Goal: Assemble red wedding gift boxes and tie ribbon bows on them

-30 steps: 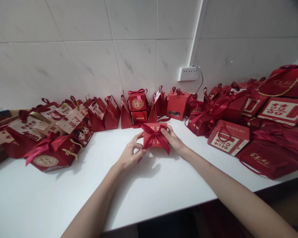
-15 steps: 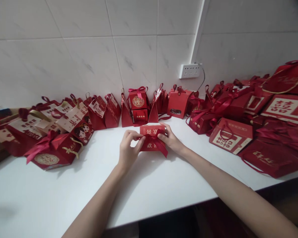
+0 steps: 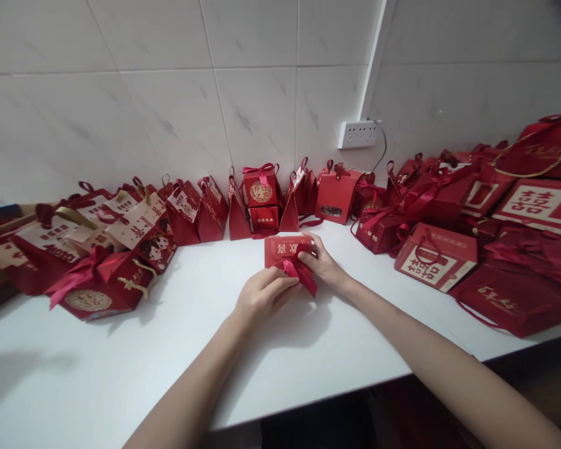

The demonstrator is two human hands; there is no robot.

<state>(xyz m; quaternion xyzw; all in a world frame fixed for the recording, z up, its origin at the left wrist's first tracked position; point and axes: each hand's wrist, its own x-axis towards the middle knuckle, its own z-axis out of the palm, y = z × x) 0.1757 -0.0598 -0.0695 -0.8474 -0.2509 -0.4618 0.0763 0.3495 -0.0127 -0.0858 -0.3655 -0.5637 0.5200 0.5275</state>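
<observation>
A small red gift box with pale Chinese characters lies on the white table in front of me, a red ribbon bow across its top. My right hand grips the box's right side, its thumb pressed on the ribbon and its fingers round the far edge. From the near left, my left hand reaches over the box front, fingers closed together at the ribbon's left part. Its thumb and palm are hidden, as is the lower front of the box.
Red gift boxes line the wall, including a stacked pair behind mine. A ribboned box stands at left; at right are a box with a white panel and a darker box. A power strip hangs on the tiled wall.
My left hand has come from the box's left edge toward me and rightward, now covering its lower front at the ribbon. My right hand keeps its hold on the box.
</observation>
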